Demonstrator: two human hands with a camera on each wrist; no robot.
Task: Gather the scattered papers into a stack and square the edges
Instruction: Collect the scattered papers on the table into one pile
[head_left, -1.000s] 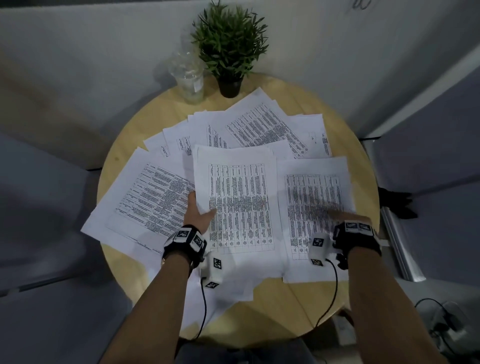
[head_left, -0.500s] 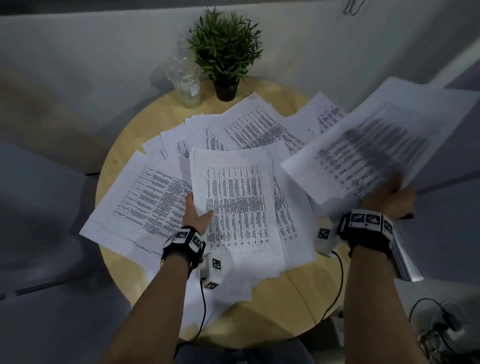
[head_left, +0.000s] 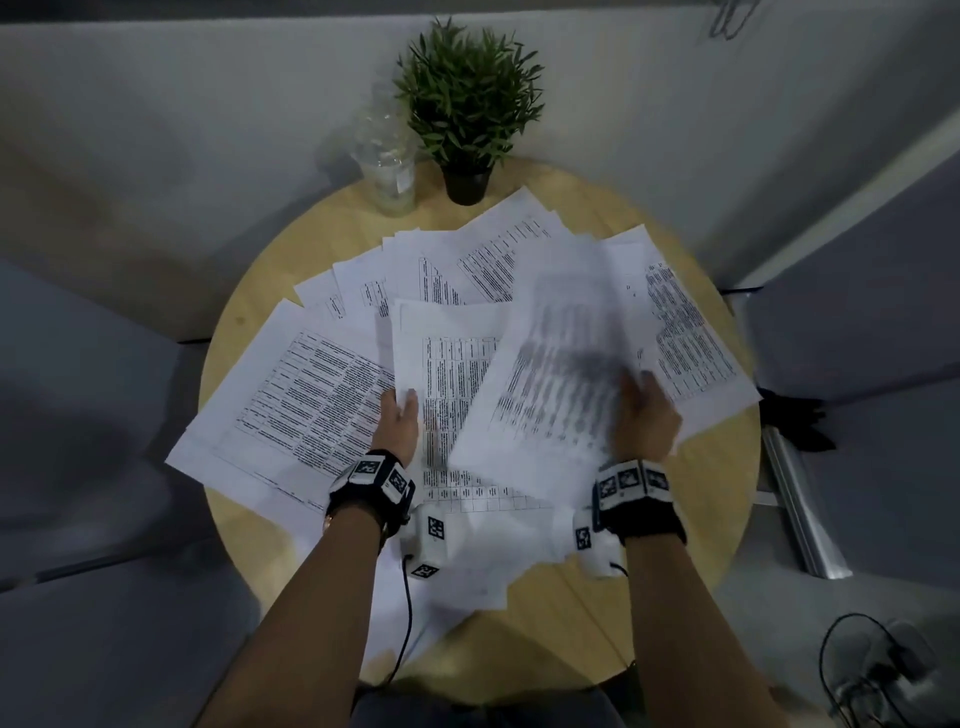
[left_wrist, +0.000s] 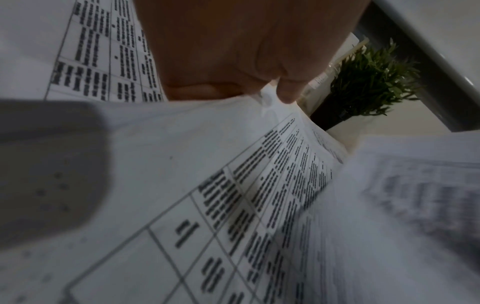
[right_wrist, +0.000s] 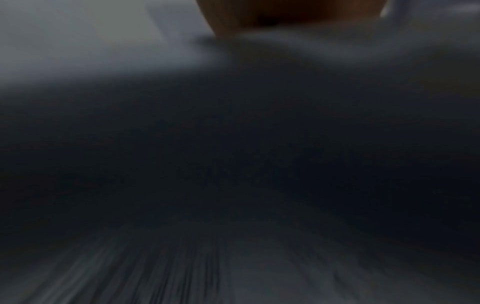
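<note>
Swung back over the centre sheet (head_left: 441, 364), the right hand's (head_left: 647, 421) blurred printed sheet (head_left: 561, 374); left hand (head_left: 399, 423) pinches the former.

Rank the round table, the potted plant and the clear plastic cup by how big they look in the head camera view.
1. Round table, by far the largest.
2. Potted plant.
3. Clear plastic cup, smallest, beside the plant at similar distance.

White papers (head_left: 311, 400) with black printed tables, tan wooden table (head_left: 717, 488), green plant (head_left: 467, 93)
</note>
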